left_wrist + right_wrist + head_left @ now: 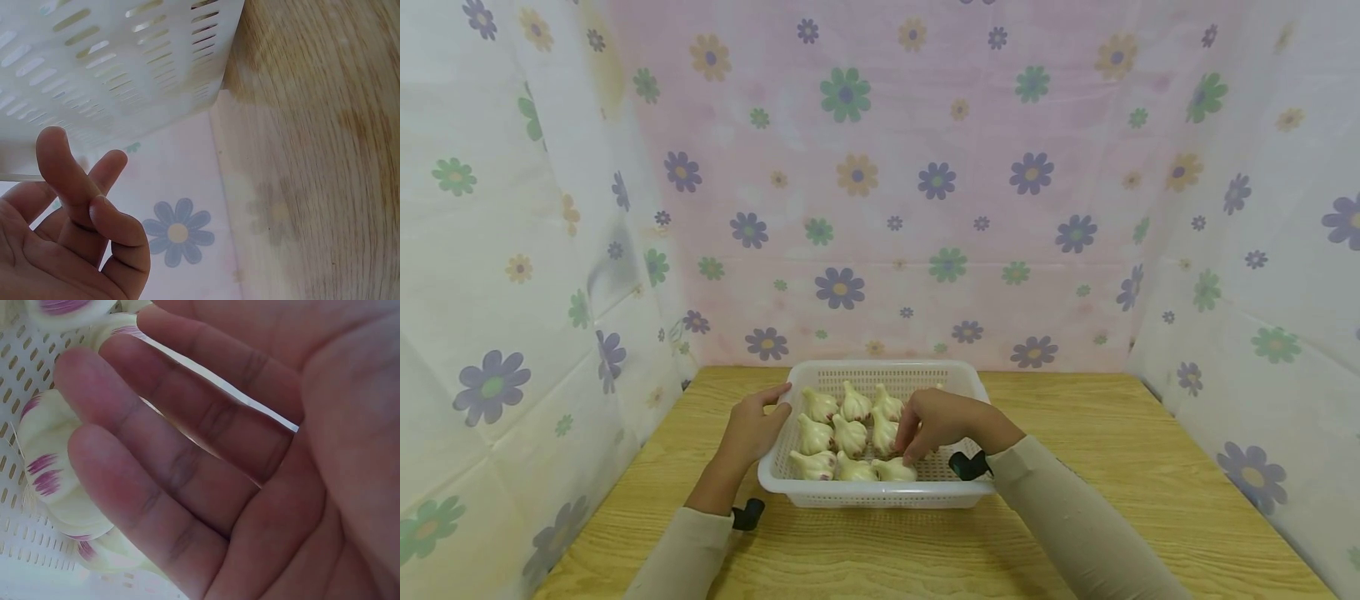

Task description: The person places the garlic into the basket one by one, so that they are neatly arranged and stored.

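Note:
Several whitish garlic bulbs with purple streaks lie in rows inside a white perforated plastic basket. My right hand reaches down into the basket, its fingertips right at a bulb in the front row. In the right wrist view its fingers are extended and loose, with a garlic bulb just beyond them. My left hand is at the basket's left side, thumb and index finger touching the rim. The left wrist view shows its fingers loosely bent beside the slotted wall.
The basket stands on a wood-grain table. Flower-printed sheeting encloses the table at the back and both sides. A dark wrist-worn piece sits by the left cuff, and another by the right cuff overlaps the basket.

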`<state>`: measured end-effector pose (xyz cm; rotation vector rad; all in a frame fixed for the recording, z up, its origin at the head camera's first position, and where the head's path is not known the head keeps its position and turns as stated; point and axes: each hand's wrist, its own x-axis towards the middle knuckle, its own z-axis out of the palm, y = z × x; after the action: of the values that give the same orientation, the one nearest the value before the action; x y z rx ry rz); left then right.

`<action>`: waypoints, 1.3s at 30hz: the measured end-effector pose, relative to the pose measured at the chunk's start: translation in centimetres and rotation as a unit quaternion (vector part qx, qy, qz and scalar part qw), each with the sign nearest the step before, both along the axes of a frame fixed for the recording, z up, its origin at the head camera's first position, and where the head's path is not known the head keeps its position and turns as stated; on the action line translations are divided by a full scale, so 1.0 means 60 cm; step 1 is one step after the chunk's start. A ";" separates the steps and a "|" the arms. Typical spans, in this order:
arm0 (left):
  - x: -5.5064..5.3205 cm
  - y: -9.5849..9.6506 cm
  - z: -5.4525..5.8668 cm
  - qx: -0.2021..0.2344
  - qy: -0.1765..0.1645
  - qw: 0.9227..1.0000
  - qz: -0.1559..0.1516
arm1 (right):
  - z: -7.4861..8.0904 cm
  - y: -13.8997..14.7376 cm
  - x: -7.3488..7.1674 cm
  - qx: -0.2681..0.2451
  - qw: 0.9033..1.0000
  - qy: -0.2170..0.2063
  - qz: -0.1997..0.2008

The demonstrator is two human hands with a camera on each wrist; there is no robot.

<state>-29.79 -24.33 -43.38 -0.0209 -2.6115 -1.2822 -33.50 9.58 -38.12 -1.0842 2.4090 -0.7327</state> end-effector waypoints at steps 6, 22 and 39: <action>0.001 0.000 0.003 -0.001 0.002 1.000 0.001 | 0.000 -0.002 0.002 0.024 1.000 -0.012 0.001; 0.003 -0.002 0.003 0.001 0.001 1.000 -0.003 | -0.007 -0.009 0.003 0.061 0.997 -0.055 0.014; 0.002 0.001 0.002 0.002 0.007 1.000 0.000 | 0.001 0.007 -0.001 0.058 0.998 0.014 0.015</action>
<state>-29.68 -24.26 -43.26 -0.0285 -2.5982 -1.2822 -33.56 10.02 -38.06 -1.0882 2.4212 -0.5627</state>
